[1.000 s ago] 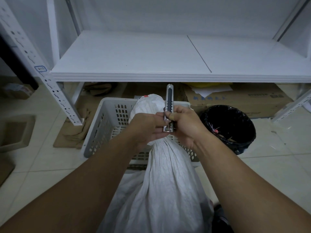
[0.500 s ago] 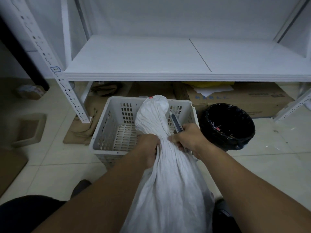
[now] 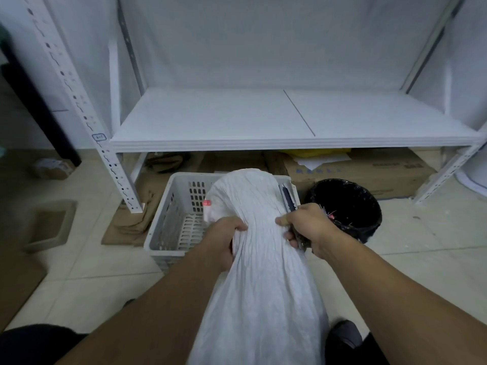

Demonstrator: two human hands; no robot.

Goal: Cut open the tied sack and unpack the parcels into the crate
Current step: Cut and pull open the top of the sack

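Note:
A white woven sack (image 3: 263, 272) stands between my arms, its top bulging over the near edge of a white slotted plastic crate (image 3: 168, 233). A small red tag (image 3: 207, 203) shows on the sack's upper left. My left hand (image 3: 224, 238) grips the sack's left side. My right hand (image 3: 305, 227) presses on the sack's right side and holds a utility knife (image 3: 287, 198), whose end points up and away beside the sack. No parcels are visible; the sack hides its contents.
A black lined waste bin (image 3: 350, 204) stands right of the crate. A white metal shelf (image 3: 263, 119) runs above, its upright (image 3: 116, 175) left of the crate. Cardboard boxes (image 3: 369, 169) and flattened cardboard (image 3: 131, 219) lie under the shelf. Tiled floor surrounds.
My hands came down from holding the knife upright before the sack's neck to gripping both sides of the sack. The sack's top now spreads wider and the view has tilted up.

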